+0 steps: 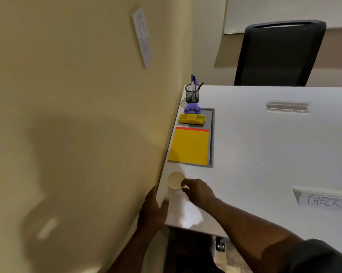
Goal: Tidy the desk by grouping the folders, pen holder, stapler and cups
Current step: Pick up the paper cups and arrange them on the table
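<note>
Along the left edge of the white desk (pixel 264 154) stand, from far to near, a black mesh pen holder (pixel 192 94) with pens, a purple punch-like tool (pixel 192 108), a yellow stapler (pixel 191 119), a yellow folder (pixel 188 146) over a red one, and a pale paper cup (pixel 175 180). My right hand (pixel 198 192) pinches the cup's near rim. My left hand (pixel 153 210) rests flat at the desk's left edge beside the wall, fingers apart, holding nothing.
A beige wall (pixel 77 115) runs close along the desk's left side. A black office chair (pixel 278 54) stands behind the far edge. A grey cable slot (pixel 287 106) and a handwritten paper sign (pixel 327 201) lie on the right.
</note>
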`<state>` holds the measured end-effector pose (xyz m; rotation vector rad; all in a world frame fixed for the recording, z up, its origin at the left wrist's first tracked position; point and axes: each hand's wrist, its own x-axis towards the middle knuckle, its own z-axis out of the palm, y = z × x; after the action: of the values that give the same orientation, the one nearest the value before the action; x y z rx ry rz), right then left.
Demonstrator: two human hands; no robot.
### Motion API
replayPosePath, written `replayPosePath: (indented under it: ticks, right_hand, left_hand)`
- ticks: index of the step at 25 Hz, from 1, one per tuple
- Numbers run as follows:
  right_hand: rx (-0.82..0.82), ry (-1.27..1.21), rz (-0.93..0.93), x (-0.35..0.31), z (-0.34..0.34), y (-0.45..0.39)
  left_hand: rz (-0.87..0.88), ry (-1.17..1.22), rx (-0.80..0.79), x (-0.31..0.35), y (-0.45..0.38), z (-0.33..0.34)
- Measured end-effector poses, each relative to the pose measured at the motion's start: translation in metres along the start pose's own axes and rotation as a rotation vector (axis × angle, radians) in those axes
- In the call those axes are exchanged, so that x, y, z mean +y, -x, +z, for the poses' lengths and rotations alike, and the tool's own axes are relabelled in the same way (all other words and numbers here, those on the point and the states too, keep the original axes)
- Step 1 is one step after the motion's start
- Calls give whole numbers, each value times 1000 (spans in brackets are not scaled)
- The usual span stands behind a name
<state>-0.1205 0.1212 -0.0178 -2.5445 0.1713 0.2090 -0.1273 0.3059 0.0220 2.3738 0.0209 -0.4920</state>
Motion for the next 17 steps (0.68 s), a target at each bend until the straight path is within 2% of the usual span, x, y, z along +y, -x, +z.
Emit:
replayPosePath:
  ticks: [4, 10, 17]
  right_hand:
    - [58, -144, 35, 13, -44, 41]
    - [49, -378, 119, 6, -129, 106]
    - [282, -470, 224, 51, -227, 215]
  left_hand:
    - [118, -23, -52, 20, 21, 12]
    - [481, -62, -11, 85, 32, 38]
    - [734, 35, -118, 201, 96, 79]
